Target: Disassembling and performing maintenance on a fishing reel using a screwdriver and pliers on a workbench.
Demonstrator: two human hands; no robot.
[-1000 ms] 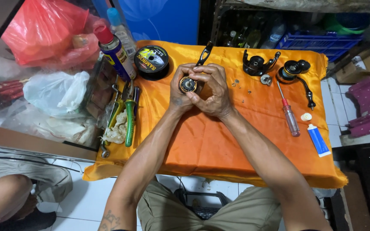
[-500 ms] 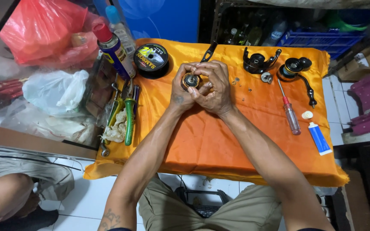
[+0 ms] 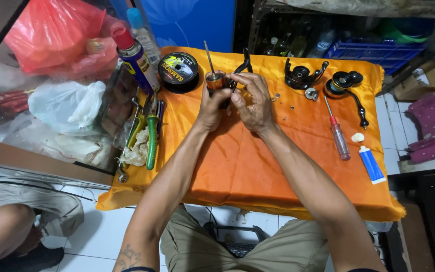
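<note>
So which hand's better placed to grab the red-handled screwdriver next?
Right, probably. The right hand is on the screwdriver side of the orange cloth, and its grip looks lighter. The left hand is wrapped around the reel part, steadying it.

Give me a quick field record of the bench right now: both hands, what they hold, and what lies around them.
left hand: grips a small round reel part with a thin shaft sticking up
right hand: fingers on the same part
surface: orange cloth
left of hands: line spool, spray can, green-handled pliers, rag
right of hands: two reel bodies, screwdriver, blue tube
</note>
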